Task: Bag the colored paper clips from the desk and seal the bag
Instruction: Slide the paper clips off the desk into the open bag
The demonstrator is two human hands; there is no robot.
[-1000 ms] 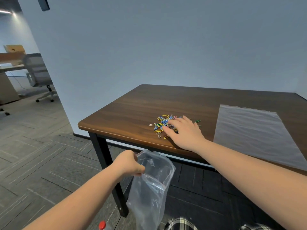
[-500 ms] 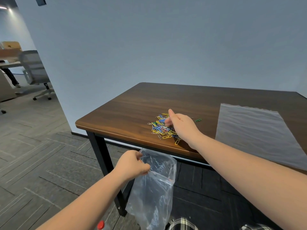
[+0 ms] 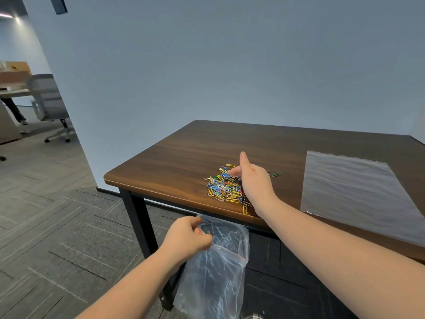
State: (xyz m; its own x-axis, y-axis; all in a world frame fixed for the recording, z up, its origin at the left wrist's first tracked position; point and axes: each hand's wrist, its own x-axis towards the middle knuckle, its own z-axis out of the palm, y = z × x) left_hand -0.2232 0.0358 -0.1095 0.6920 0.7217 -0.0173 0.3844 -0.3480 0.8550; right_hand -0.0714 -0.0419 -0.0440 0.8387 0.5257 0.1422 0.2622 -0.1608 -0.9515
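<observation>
A heap of colored paper clips lies near the front edge of the dark wooden desk. My right hand stands on its edge just right of the heap, thumb up, fingers spread against the clips. One green clip lies apart behind the hand, and a yellow clip lies close to the desk edge. My left hand pinches the rim of a clear plastic bag, holding its mouth open just below the desk edge under the heap.
A second, larger clear bag lies flat on the desk's right side. The desk's black leg stands beside the hanging bag. A grey wall rises behind; an office chair stands far left on carpet tiles.
My right hand turned from lying flat on the clips to standing on its edge beside them, and the heap has shifted toward the desk edge. The bag mouth has risen closer to the edge.
</observation>
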